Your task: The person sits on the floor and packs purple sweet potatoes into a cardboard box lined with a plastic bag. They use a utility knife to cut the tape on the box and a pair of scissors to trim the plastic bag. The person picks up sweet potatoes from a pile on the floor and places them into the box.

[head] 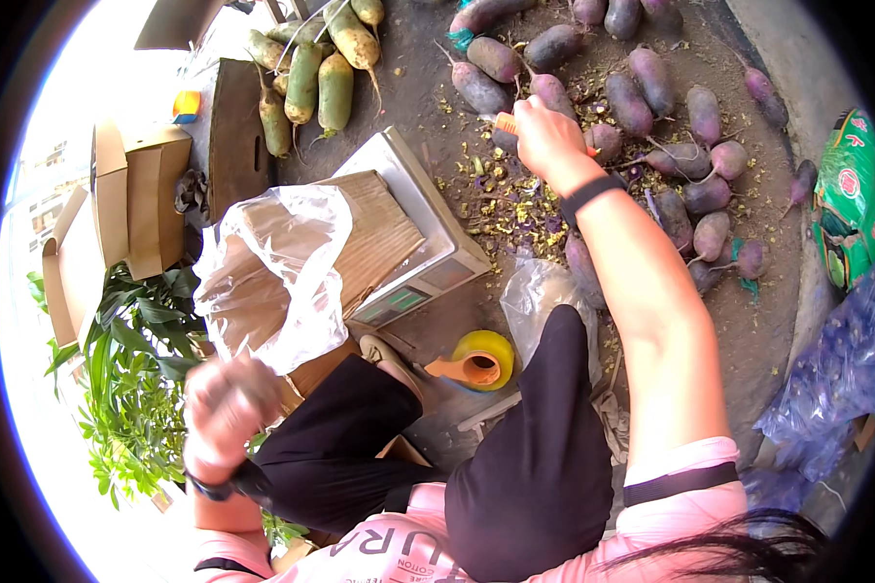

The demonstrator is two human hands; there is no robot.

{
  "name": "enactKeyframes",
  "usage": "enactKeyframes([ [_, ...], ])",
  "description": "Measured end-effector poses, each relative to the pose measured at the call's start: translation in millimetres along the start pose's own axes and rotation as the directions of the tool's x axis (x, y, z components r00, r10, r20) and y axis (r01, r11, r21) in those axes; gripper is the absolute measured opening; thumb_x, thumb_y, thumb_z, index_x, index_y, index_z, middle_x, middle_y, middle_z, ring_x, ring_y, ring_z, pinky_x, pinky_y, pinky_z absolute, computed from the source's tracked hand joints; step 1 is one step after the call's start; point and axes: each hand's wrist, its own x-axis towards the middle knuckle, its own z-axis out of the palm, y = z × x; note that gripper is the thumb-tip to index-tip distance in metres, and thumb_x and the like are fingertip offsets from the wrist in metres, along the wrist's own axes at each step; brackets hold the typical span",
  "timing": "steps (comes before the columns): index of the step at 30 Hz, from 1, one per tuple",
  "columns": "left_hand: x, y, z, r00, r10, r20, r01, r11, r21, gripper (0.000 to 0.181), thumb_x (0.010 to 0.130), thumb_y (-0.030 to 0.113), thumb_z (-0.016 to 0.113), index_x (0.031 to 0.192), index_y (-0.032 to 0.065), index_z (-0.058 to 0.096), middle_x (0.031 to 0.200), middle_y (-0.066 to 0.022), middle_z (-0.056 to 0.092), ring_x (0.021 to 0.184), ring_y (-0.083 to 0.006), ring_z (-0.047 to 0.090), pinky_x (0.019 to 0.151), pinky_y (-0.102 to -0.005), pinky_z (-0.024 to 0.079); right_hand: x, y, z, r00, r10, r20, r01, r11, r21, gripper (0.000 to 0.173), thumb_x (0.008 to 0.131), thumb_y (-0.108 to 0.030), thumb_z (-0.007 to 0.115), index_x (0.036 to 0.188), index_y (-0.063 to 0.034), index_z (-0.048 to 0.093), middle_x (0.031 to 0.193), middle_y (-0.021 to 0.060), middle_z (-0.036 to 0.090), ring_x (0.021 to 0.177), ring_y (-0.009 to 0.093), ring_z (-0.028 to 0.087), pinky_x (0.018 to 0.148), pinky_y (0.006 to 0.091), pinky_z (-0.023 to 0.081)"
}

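My right hand (550, 138) is closed around an orange-handled tool (507, 122), over purple-skinned radishes (627, 106) spread on the ground; its working end cannot be made out. My left hand (230, 408), blurred, is beside the lower edge of a clear plastic bag (321, 240); whether it holds anything cannot be told. That bag lines an open cardboard box (379, 218) on a weighing scale (437, 248). A tape dispenser with a yellow roll (485, 361) lies between my legs, near another clear bag (539, 291).
Green radishes (306, 84) lie at the upper left beside an upright cardboard panel (237, 138). Open cartons (149, 197) and leafy plants (138, 328) are at the left. Trimmings (525, 208) litter the ground. A green printed sack (849, 197) and blue plastic (831, 393) are at the right.
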Motion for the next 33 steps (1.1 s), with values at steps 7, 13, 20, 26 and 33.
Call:
enactKeyframes([
  [7,38.3,-86.7,105.7,0.923,-0.339,0.183,0.314,0.937,0.152,0.019,0.091,0.014,0.061,0.104,-0.0001,0.061,0.09,-0.0085,0.065,0.084,-0.0121,0.061,0.072,-0.0293,0.05,18.6,-19.4,-5.2,0.956,0.091,0.278,-0.062,0.992,-0.113,0.025,0.079,-0.012,0.066,0.103,-0.0068,0.066,0.106,0.0175,0.066,0.1,0.031,0.065,0.083,0.0373,0.053],
  [13,132.0,-151.1,163.1,0.916,-0.386,-0.106,0.299,0.836,-0.46,0.048,0.091,0.017,0.06,0.133,0.0011,0.043,0.122,-0.0069,0.055,0.105,-0.0144,0.054,0.089,-0.0289,0.044,-66.5,11.0,-13.9,0.969,-0.006,0.246,-0.231,0.322,0.918,0.041,0.067,-0.01,0.08,0.103,0.0003,0.063,0.094,0.0055,0.068,0.084,0.013,0.063,0.08,0.0298,0.051],
  [20,179.8,-134.7,194.0,0.968,-0.234,0.089,0.247,0.832,-0.497,0.064,0.078,0.012,0.077,0.13,0.0002,0.042,0.122,-0.0101,0.055,0.113,-0.0172,0.052,0.101,-0.0325,0.04,-165.2,4.7,-3.9,0.985,0.028,0.169,-0.172,0.147,0.974,0.054,0.078,-0.016,0.078,0.124,-0.0031,0.052,0.114,0.0037,0.06,0.102,0.013,0.057,0.091,0.0292,0.046],
  [26,176.4,-138.3,203.2,0.978,0.143,-0.15,-0.106,0.968,0.227,0.074,0.059,0.013,0.085,0.122,0.002,0.048,0.116,-0.0131,0.054,0.109,-0.0231,0.054,0.097,-0.0348,0.042,-195.0,24.0,-19.5,0.967,0.008,-0.253,0.095,0.915,0.392,0.043,0.081,-0.011,0.068,0.121,-0.0038,0.054,0.112,0.0128,0.062,0.099,0.029,0.064,0.083,0.0369,0.052],
  [33,173.3,-134.8,205.8,0.91,0.363,-0.199,-0.256,0.872,0.418,0.066,0.056,0.007,0.078,0.116,0.0017,0.049,0.114,-0.0169,0.051,0.109,-0.0334,0.051,0.097,-0.0386,0.042,-209.7,6.1,-37.0,0.983,0.063,-0.173,-0.004,0.948,0.319,0.036,0.079,-0.01,0.065,0.114,-0.004,0.056,0.1,0.0141,0.062,0.082,0.037,0.064,0.069,0.0441,0.053],
])
